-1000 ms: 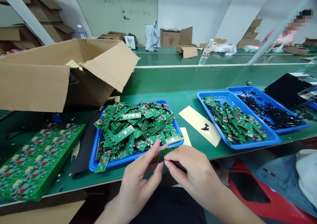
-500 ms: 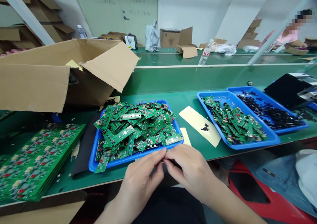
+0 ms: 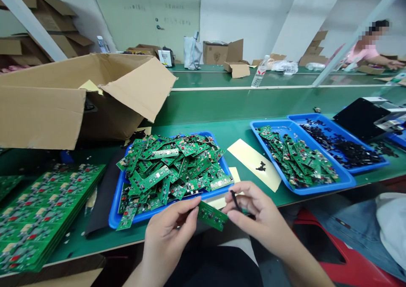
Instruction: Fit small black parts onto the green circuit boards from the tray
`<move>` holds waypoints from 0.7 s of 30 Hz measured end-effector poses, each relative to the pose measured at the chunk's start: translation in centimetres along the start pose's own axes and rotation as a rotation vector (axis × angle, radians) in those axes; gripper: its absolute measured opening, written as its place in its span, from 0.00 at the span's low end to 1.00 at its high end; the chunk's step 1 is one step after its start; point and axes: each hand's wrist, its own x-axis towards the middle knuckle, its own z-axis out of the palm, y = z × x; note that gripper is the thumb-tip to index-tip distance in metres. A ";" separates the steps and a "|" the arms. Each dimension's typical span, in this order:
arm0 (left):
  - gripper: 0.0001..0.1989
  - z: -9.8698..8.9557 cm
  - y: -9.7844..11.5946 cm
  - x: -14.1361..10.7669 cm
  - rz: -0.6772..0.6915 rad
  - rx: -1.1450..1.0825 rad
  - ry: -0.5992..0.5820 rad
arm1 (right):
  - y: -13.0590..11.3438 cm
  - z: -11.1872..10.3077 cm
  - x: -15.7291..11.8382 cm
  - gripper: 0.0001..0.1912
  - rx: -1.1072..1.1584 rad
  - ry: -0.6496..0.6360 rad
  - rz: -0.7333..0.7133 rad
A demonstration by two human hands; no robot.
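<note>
Pinched between thumb and fingers of my left hand [image 3: 169, 230] is a small green circuit board [image 3: 212, 216], held tilted in front of my lap. My right hand [image 3: 258, 213] curls around a thin black piece [image 3: 235, 200], with more black showing under its fingers. Its thumb tip is close to the board's right end; whether they touch I cannot tell. Just beyond my hands stands a blue tray [image 3: 114, 221] heaped with similar circuit boards [image 3: 177, 164]. A cream paper strip [image 3: 242, 149] to its right carries a small cluster of black pieces [image 3: 261, 166].
Stacked green board panels [image 3: 47, 211] lie at the left, below a big open carton [image 3: 41, 117]. At the right are a blue tray of boards [image 3: 317, 190] and another blue tray [image 3: 364, 168] of black pieces. A water bottle [image 3: 260, 72] and a person [image 3: 363, 52] are farther back.
My hands, close together before, have moved apart. The circuit board now shows in my left hand, and a black piece is visible in my right. The view has shifted slightly.
</note>
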 end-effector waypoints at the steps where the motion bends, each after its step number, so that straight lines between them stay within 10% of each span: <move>1: 0.10 0.3 0.0 0.1 0.020 -0.027 -0.002 | 0.2 0.7 -0.5 0.15 0.075 0.017 0.030; 17: 0.04 3.8 -2.7 1.1 -0.090 -0.233 -0.137 | 3.8 4.0 -1.5 0.18 0.192 0.494 -0.075; 21: 0.19 4.7 -2.6 0.3 -0.243 -0.427 -0.153 | 3.4 2.1 -1.3 0.17 0.238 0.507 -0.077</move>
